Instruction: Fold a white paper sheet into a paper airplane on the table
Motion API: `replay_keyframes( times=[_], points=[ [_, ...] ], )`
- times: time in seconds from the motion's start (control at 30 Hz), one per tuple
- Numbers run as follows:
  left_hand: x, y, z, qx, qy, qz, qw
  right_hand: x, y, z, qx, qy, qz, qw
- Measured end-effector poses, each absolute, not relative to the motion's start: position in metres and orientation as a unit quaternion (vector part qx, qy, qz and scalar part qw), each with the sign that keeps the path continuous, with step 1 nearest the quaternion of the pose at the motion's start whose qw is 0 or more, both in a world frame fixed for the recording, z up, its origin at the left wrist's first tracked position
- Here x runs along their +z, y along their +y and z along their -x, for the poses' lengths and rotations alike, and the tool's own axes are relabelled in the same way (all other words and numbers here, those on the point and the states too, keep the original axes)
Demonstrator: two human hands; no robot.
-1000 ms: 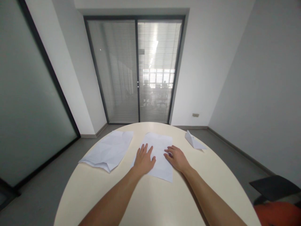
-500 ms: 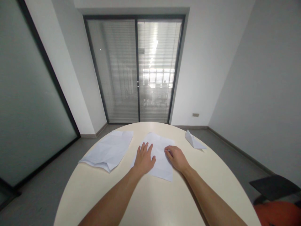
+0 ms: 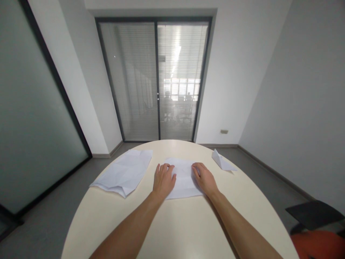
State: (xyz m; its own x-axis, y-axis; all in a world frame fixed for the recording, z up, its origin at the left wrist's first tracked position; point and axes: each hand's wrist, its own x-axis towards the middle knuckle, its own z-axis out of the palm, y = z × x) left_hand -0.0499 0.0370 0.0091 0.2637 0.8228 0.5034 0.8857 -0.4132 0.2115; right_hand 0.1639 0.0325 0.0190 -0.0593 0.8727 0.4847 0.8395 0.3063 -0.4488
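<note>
A white sheet of paper (image 3: 184,180) lies on the round table (image 3: 175,230) between my two hands, its near edge close to level. My left hand (image 3: 164,181) grips the sheet's left side, fingers bent and drawn together, thumb toward the middle. At the right side my right hand (image 3: 205,178) is closed on the sheet's edge, with thumb and forefinger near each other. The undersides of both hands are hidden.
More white paper (image 3: 126,169), creased and with a lifted near corner, lies to the left. A folded paper piece (image 3: 222,162) stands at the far right near the table's rim. A chair with an orange seat (image 3: 318,244) is at lower right.
The sheet has turned counterclockwise, so its near edge has gone from slanting to almost level. My left hand's spread fingers have drawn in and bent; my right hand has shifted slightly right.
</note>
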Motion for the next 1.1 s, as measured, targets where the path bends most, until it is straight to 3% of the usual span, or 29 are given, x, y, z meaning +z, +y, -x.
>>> replay_keyframes(
  times=[0.5, 1.1],
  points=[
    [0.008, 0.050, 0.059, -0.341, -0.571, 0.746, -0.015, 0.012, 0.043, -0.180, 0.036, -0.648, 0.620, 0.441],
    [0.005, 0.060, 0.061, -0.480, -0.493, 0.714, -0.128, 0.021, 0.045, -0.190, 0.029, -0.641, 0.585, 0.496]
  ],
)
